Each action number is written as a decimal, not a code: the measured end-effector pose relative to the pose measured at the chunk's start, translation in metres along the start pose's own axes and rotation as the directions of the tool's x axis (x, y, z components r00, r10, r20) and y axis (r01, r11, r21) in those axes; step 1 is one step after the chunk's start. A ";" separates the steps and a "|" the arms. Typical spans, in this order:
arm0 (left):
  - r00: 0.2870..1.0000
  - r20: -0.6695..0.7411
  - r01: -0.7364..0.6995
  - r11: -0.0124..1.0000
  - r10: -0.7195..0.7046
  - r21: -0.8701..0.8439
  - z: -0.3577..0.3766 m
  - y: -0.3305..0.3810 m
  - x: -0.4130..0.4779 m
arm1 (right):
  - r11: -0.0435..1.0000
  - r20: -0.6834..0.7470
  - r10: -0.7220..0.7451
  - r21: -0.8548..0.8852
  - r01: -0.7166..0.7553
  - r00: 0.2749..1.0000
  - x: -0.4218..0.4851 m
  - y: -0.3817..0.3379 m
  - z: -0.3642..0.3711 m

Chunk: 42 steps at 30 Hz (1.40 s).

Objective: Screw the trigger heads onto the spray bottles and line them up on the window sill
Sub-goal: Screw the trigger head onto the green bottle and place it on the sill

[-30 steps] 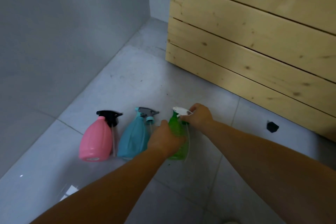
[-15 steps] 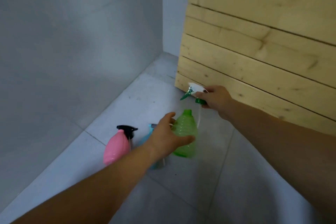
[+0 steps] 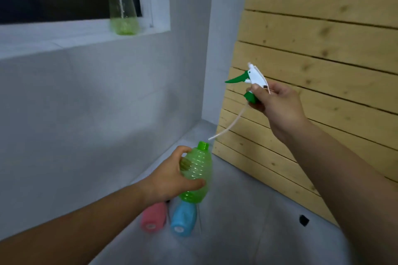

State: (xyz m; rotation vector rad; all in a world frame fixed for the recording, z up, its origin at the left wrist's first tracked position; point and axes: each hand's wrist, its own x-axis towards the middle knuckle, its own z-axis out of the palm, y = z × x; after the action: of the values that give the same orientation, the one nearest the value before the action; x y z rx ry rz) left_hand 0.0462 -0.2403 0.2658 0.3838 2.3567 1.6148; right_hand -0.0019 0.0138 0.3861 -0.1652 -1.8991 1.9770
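Observation:
My left hand (image 3: 170,180) grips a green ribbed spray bottle (image 3: 197,175) around its body, neck pointing up and open. My right hand (image 3: 277,107) holds the white and green trigger head (image 3: 251,80) above and to the right of it. The thin dip tube (image 3: 228,126) hangs from the head, its tip just beside the bottle's neck and outside it. A pale green spray bottle (image 3: 122,6) with its head on stands on the white window sill (image 3: 64,32). A pink bottle (image 3: 154,217) and a blue bottle (image 3: 183,219) lie on the floor below my left hand.
A wall of light wooden planks (image 3: 323,49) rises on the right. The grey tiled floor (image 3: 247,232) runs along its foot, with a small black object (image 3: 303,220) lying near the planks. A grey wall (image 3: 86,103) stands under the sill.
Both hands have risen from the floor with the green bottle and its trigger head. The head is farther from the bottle, and the view has tilted up to show the sill.

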 end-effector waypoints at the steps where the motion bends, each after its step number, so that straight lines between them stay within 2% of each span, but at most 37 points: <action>1: 1.000 0.000 -0.020 1.000 0.020 -0.007 -0.002 0.004 -0.005 | 1.000 0.009 -0.016 0.005 0.016 1.000 -0.006 -0.007 0.001; 7: 0.990 -0.035 -0.136 0.991 0.136 -0.003 -0.013 0.033 -0.035 | 0.998 0.048 -0.056 0.042 0.054 0.997 -0.048 -0.041 0.012; 12: 0.987 -0.005 -0.163 0.987 0.164 0.007 -0.015 0.049 -0.055 | 0.994 0.098 -0.004 0.105 -0.006 0.995 -0.073 -0.038 0.027; 17: 0.990 0.059 -0.112 0.974 0.126 -0.198 -0.019 0.057 -0.065 | 0.991 0.265 0.105 0.047 -0.122 0.958 -0.087 -0.020 0.034; 22: 0.986 0.129 -0.068 0.956 0.109 -0.287 -0.020 0.060 -0.065 | 0.982 0.381 0.164 0.029 -0.189 0.910 -0.092 -0.010 0.031; 30: 0.980 0.169 -0.043 0.946 0.102 -0.322 -0.021 0.062 -0.060 | 0.982 0.508 0.172 -0.020 -0.188 0.844 -0.088 -0.001 0.028; 37: 0.975 0.196 -0.035 0.945 0.104 -0.325 -0.026 0.062 -0.059 | 0.986 0.630 0.161 -0.135 -0.097 0.760 -0.083 0.001 0.022; 42: 0.972 0.230 0.045 0.934 0.040 -0.354 -0.030 0.061 -0.059 | 0.986 0.668 0.166 -0.123 -0.112 0.725 -0.083 0.001 0.022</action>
State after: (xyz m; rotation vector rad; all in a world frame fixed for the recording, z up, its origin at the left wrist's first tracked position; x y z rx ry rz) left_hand 0.0947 -0.2662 0.3375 0.4632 1.8441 1.8378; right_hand 0.0664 -0.0360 0.3711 0.4883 -2.4585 2.2674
